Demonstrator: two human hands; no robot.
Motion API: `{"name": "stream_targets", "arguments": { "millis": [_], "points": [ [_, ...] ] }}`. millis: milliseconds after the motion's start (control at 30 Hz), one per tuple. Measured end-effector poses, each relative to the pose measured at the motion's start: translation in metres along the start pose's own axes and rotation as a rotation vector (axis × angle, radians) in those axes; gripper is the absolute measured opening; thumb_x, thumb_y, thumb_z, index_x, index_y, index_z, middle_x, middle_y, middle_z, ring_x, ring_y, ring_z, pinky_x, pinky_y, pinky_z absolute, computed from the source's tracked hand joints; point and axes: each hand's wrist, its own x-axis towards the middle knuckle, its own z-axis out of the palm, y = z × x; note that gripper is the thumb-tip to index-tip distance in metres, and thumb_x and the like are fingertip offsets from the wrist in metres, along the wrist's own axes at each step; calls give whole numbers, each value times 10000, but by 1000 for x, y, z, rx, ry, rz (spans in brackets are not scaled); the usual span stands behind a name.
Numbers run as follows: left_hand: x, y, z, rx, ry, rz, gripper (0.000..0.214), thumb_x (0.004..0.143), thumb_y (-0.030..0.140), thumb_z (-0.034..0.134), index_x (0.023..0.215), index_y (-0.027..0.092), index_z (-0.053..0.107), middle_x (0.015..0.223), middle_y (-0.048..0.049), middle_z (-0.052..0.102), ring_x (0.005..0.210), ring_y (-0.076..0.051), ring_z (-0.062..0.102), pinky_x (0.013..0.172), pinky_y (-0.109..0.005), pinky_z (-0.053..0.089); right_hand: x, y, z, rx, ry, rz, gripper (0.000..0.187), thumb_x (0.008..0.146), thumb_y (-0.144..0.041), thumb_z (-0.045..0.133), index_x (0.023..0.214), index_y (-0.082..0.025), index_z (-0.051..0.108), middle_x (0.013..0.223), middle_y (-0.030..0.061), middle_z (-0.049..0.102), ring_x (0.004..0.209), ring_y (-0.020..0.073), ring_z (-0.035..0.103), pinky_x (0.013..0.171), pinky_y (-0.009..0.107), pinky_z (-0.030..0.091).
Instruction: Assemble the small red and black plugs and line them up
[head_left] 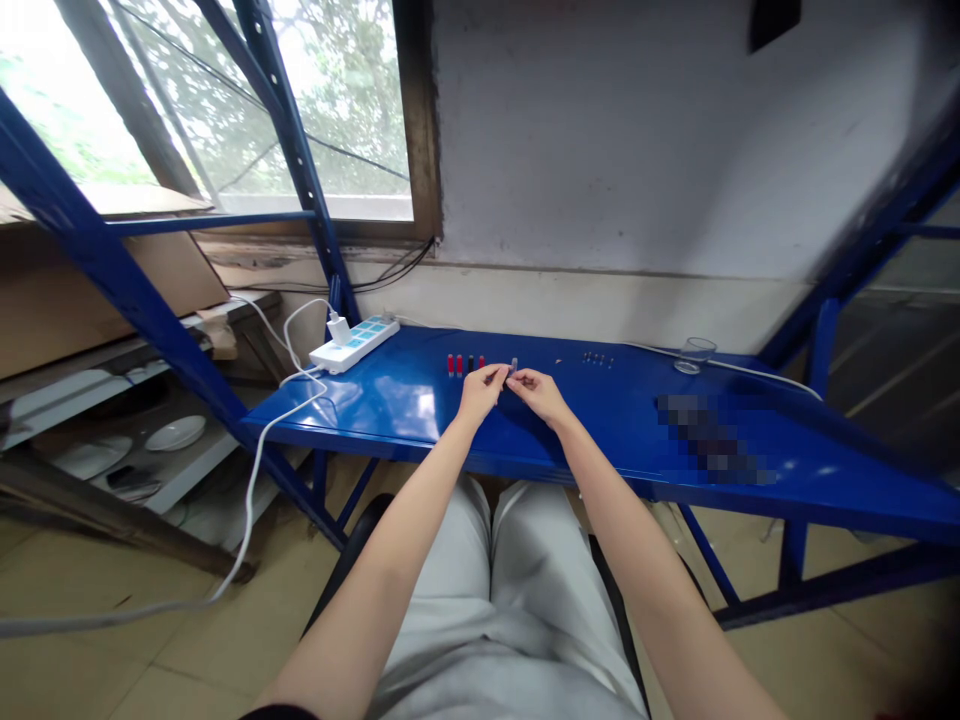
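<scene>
My left hand (480,392) and my right hand (541,394) meet just above the blue table, fingertips almost touching. Each is closed in a pinch, and what lies between the fingers is too small to make out. Just behind the fingertips shows a small, clear, purplish piece (514,364); whether it is held or standing on the table I cannot tell. Beside my left hand several small upright cylinders form a row, among them a red cylinder (451,365) and a black cylinder (471,364). My left hand partly covers the row's right end.
Several tiny pin-like pieces (600,360) lie right of my hands. Farther right stand a clear glass (694,355) and a blurred dark object (709,440). A white power strip (355,345) with a trailing cable (259,470) occupies the table's left end. Blue posts (289,120) frame the table (390,415).
</scene>
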Motion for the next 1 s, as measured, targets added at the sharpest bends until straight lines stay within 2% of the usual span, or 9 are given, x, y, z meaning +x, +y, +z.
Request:
{"name": "stream_targets", "arguments": {
  "millis": [100,167,367,433,533,633,733,833,1000],
  "points": [
    [-3,1,1,81,11,114,279,823,385,522,913,188,697,882,-72,682,785,-155,619,713,-266,494,2,5,0,4,-23,-17,409,593,-561,653,695,-172,581,660,20,615,611,134,548,603,278,461],
    [-4,0,2,117,-1,154,267,835,366,509,919,199,699,938,-76,680,856,-169,613,782,-288,486,2,7,0,-1,-36,-40,397,599,-554,650,677,-173,568,653,17,612,620,138,552,623,288,464],
    [-4,3,0,136,-23,162,314,866,374,449,997,197,672,934,-65,666,702,-125,582,733,-267,476,2,7,-2,-132,0,-75,316,623,-487,636,650,-183,551,609,5,583,564,128,520,572,264,428],
    [-5,6,-1,117,0,128,335,873,383,429,1053,197,641,911,-56,657,606,-99,542,671,-246,467,2,9,-6,-259,74,-63,262,633,-439,626,637,-190,546,582,2,574,547,132,511,561,263,411],
    [-6,9,-2,90,37,74,340,883,382,397,1055,188,616,800,-37,625,564,-91,515,590,-217,438,7,14,-16,-434,267,9,207,655,-394,599,613,-200,539,565,14,582,550,150,520,556,268,395],
    [-6,10,-2,90,45,57,312,886,366,384,991,185,615,719,-16,584,565,-93,512,565,-204,418,19,22,-31,-455,399,129,192,660,-368,590,583,-201,534,565,39,604,549,165,542,541,271,397],
    [-6,9,-2,100,41,52,289,884,351,384,953,184,610,677,-3,563,546,-89,501,553,-202,405,34,31,-47,-458,459,219,156,657,-326,597,592,-193,548,572,60,622,560,178,563,542,276,411],
    [-6,8,-2,107,26,50,272,881,335,388,931,179,605,643,7,550,533,-87,497,554,-202,399,48,39,-59,-611,440,288,121,692,-297,588,669,-179,586,656,81,650,639,192,592,591,284,429],
    [-7,8,-2,127,2,52,270,880,324,387,925,175,607,624,11,548,531,-87,497,561,-204,392,61,43,-66,-856,263,351,167,759,-321,561,820,-180,627,814,83,668,767,197,615,651,270,448]
  ]
}}
